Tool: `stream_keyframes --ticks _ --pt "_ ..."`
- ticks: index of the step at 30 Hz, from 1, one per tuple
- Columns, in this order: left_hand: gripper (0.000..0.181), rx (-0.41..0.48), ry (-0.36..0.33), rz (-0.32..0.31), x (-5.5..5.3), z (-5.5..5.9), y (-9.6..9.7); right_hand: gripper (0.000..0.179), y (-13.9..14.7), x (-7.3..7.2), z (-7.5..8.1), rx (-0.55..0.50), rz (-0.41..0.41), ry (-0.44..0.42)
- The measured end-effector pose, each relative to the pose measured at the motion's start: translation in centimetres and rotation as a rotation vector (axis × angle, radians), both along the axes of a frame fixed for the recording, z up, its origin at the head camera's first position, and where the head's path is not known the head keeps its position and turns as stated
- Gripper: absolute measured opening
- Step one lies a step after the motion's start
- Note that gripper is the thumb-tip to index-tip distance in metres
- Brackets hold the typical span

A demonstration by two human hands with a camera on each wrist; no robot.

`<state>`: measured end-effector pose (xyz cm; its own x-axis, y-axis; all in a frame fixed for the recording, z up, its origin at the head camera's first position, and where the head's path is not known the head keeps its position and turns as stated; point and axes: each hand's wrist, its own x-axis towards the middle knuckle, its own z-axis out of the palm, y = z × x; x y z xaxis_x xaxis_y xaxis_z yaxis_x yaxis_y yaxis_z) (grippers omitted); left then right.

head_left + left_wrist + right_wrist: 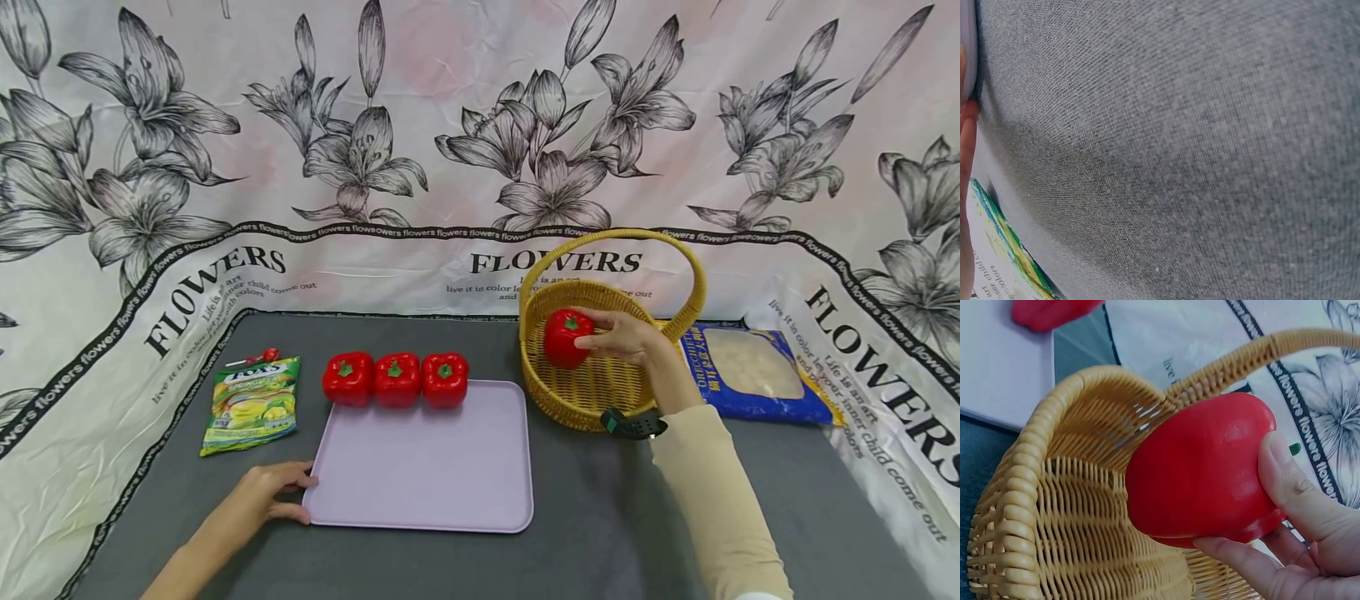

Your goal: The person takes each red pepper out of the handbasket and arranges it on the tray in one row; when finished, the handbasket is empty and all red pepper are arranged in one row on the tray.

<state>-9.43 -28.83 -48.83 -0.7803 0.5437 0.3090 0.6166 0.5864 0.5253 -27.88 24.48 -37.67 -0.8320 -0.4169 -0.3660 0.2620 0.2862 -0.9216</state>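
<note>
In the head view my right hand (618,335) holds a red bell pepper (566,338) over the yellow wicker basket (592,412). The right wrist view shows thumb and fingers pinching this pepper (1204,469) around its stem end, with the woven basket wall (1013,512) beside it. My left hand (262,493) lies at the left side of a pale purple tray (420,467), its fingertips and thumb touching the rim. Three more red bell peppers (397,380) form a row along the tray's far edge, toward its left. The left wrist view catches only some fingers (967,140) against the rim.
A green and yellow snack packet (251,406) lies left of the tray, with a small red item (271,354) behind it. Right of the basket is a blue pasta bag (750,375). The basket's tall handle (615,234) arches up before the flowered cloth (420,183).
</note>
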Motion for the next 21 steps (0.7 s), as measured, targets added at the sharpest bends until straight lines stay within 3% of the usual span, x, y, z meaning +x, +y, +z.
stream_keyframes --ticks 10,21 --pt "0.038 -0.018 -0.031 0.012 0.1 -0.1 -0.2 0.068 -0.7 1.1 1.2 -0.02 0.063 0.018" --pt "0.037 -0.001 0.001 0.012 0.1 -0.2 -0.1 0.069 -2.3 2.7 2.5 -0.022 0.085 0.087"
